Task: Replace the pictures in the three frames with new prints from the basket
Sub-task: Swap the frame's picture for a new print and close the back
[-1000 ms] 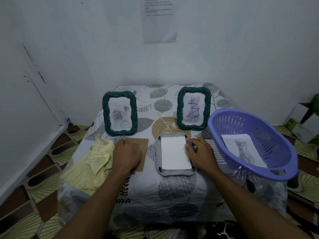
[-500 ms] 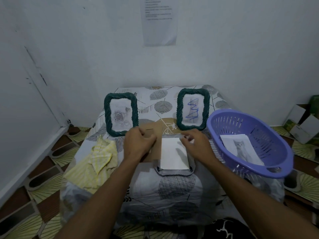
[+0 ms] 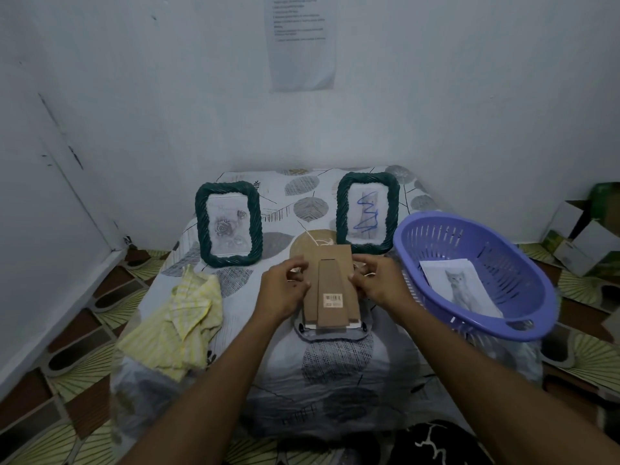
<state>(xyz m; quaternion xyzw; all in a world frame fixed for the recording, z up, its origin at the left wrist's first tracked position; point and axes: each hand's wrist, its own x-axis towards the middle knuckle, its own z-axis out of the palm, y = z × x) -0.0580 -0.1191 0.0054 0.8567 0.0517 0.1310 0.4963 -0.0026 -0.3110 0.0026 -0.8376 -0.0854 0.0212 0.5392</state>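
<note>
Surroundings: table (image 3: 335, 380) draped in a leaf-print cloth, set into a corner of white walls.

- Toward the far left corner: green twisted frame (image 3: 229, 224), upright, showing a grey rose print.
- Toward the far right corner: second green frame (image 3: 368, 213), upright, showing a print with a blue zigzag scribble.
- At the right edge, overhanging it: purple slotted basket (image 3: 476, 273), tilted, with a cat print (image 3: 461, 286) lying inside.
- At the left edge: crumpled yellow striped cloth (image 3: 177, 317).
- On the far wall, above the table: sheet of paper (image 3: 302, 41) with lines of text, too small to read.
- On the floor at far right: white and green cartons (image 3: 583, 239).

Task item: brown cardboard backing board (image 3: 330, 290) with fold-out stand, held over the third frame (image 3: 332, 328), which lies face down near the middle of the table; only a grey rim and a white strip of that frame show below the board. Thin string at the board's far edge. Barcode sticker (image 3: 332, 300) on the stand; digits not legible.

Left hand (image 3: 285, 290): grip closed on the left edge of the backing board.
Right hand (image 3: 379, 283): grip closed on the right edge of the backing board.

Obstructions: both hands and the board cover most of the face-down frame; basket rim just beside the right forearm.
</note>
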